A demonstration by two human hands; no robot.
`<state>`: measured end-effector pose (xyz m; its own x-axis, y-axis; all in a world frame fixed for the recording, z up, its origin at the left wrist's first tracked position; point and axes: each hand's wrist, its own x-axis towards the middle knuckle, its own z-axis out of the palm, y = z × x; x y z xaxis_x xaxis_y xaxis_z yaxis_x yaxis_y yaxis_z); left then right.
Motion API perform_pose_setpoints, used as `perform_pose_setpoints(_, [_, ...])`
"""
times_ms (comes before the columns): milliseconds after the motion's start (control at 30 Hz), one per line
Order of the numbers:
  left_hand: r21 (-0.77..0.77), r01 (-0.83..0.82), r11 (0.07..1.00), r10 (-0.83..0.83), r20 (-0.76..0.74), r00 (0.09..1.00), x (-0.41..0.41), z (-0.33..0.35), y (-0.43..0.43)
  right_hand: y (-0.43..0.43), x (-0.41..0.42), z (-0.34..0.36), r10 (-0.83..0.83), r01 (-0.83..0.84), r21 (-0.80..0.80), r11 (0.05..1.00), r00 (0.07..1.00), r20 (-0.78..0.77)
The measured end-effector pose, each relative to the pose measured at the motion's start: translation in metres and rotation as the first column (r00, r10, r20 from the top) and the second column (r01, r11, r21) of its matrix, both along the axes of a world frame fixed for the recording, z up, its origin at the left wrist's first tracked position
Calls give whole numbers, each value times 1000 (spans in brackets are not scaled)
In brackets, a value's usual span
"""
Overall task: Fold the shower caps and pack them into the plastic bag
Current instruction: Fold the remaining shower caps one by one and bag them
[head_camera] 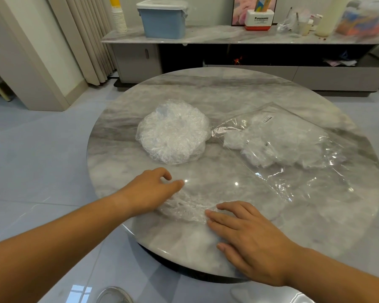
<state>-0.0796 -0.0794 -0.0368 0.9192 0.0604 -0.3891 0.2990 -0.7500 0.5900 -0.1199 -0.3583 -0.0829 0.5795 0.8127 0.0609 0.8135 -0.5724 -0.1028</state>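
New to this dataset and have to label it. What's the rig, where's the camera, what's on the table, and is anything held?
There is no machine here: a person works with two bare hands. The single picture comes from a wide-angle camera worn on the person's head. It looks forward and down, so both arms enter from the bottom edge.

On the round marble table lie three things:
- a pile of clear shower caps;
- to the right of the pile, a plastic bag with what look like caps already inside;
- one flattened cap close to the person.

The left hand rests on the flattened cap's left side. The right hand presses its right edge with straight fingers. Neither hand grips anything; both are open.
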Motion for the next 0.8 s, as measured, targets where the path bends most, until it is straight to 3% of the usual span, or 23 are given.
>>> perform_pose_setpoints(167, [298, 77, 951, -118, 120, 986, -8, -17, -16, -1, -1, 3, 1, -1, -4, 1000, 999, -46])
perform_pose_setpoints(267, [384, 80, 920, -143, 139, 980, -11, -23, -14, -4, -3, 4, 17, -16, 15, 1000, 998, -60])
perform_pose_setpoints(400, [374, 44, 926, -109, 154, 982, -13, -21, -13, -3, -3, 10, -5, 9, 55, 998, 998, -58])
perform_pose_setpoints(533, [283, 0, 959, -35, 121, 992, -13, -16, -4, 5, -1, 11, -41, 41, -9, 999, 996, -76])
perform_pose_setpoints(800, [263, 3, 965, -26, 83, 996, -15, -18, 2, 26, 7, 27, -124, 115, -65, 991, 980, -154])
